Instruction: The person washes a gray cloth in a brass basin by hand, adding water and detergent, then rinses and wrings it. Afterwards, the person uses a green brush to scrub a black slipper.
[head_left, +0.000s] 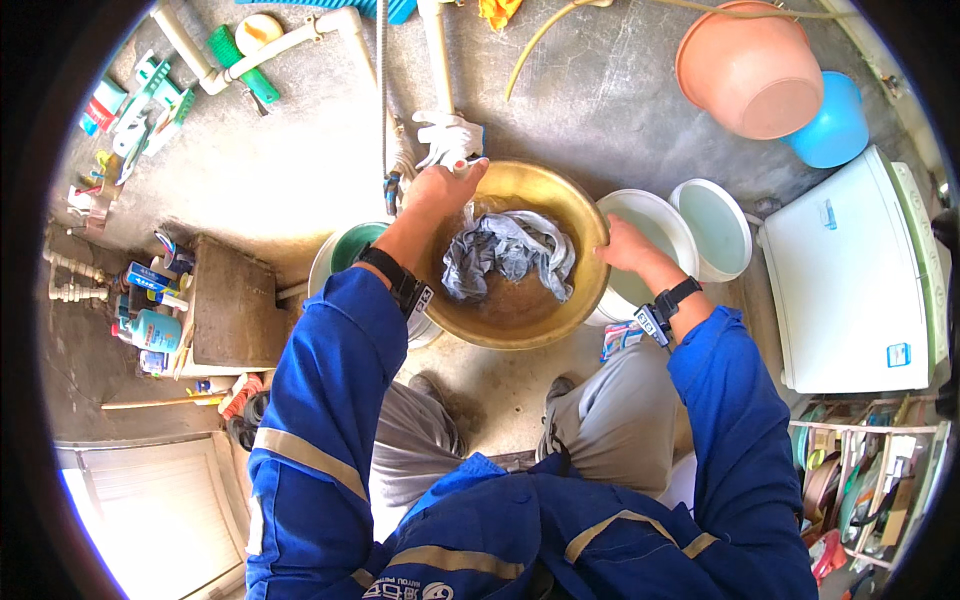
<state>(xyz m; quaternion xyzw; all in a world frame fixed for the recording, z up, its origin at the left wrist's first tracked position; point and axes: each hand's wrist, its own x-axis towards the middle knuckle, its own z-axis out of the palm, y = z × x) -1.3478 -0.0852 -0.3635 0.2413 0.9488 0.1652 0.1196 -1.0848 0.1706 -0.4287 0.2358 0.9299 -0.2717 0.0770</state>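
A brass-coloured metal basin (517, 334) stands in front of me, tilted slightly, with wet grey-blue cloth (510, 251) bunched inside. Clear water appears to run in at its upper left. Over the far left rim, my left hand (442, 187) has its fingers around a pale tap (460, 169) with a red mark; most of the tap is hidden. A white knit glove (450, 139) hangs on the pipe just beyond that hand. My right hand (634, 244) grips the basin's right rim, with the fingers partly hidden.
Two white buckets of water (649, 206) (712, 229) stand right of the basin, near a white washing machine (840, 277). Left of it is a green tub (358, 244) in a pale bucket. A concrete ledge (236, 307) holds bottles. Pink (750, 75) and blue (832, 124) buckets hang on the wall.
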